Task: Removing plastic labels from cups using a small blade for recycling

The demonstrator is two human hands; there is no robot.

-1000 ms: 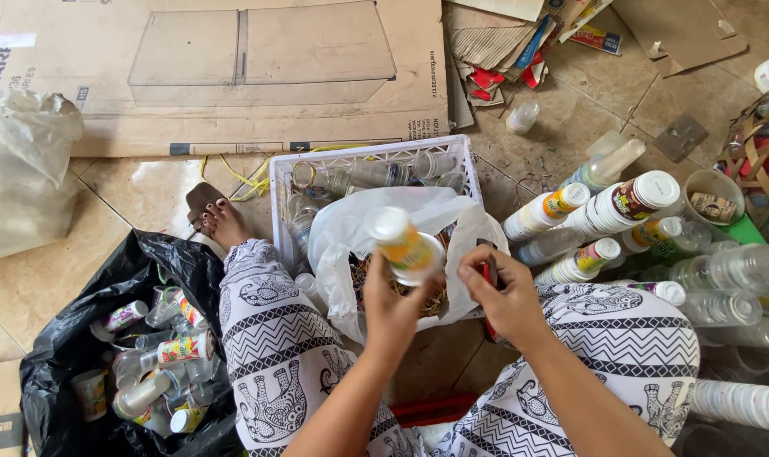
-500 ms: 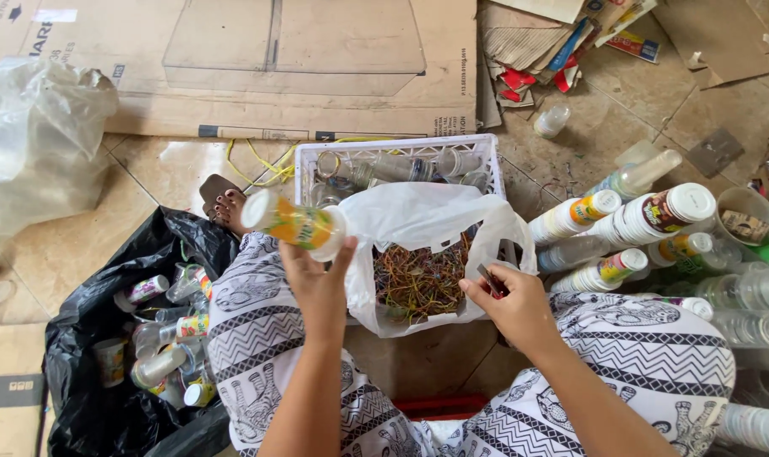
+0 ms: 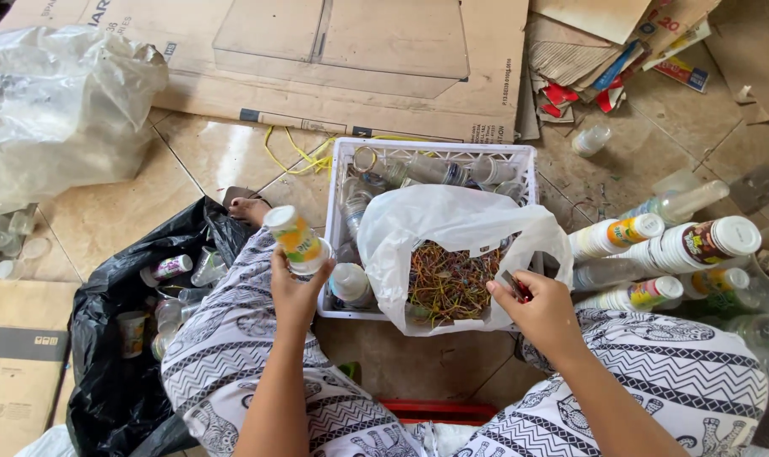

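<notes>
While the black bag (image 3: 105, 381) gapes at left, left hand (image 3: 296, 292) wraps a small yellow-labelled bottle (image 3: 296, 239) above it, base gripped. Right hand (image 3: 541, 309) pinches what looks like a small cutter (image 3: 515, 286) beside the white bag (image 3: 452, 228) of scraps, mouth spread open over the crate (image 3: 520, 156).

Left hand (image 3: 293, 292) carried bottle (image 3: 296, 239) toward black bag (image 3: 105, 372).

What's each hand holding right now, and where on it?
Left hand grips a small plastic bottle with a yellow-green label around its lower body, cap end up. Right hand pinches a small red-and-dark tool at one end; its kind cannot be told.
</notes>
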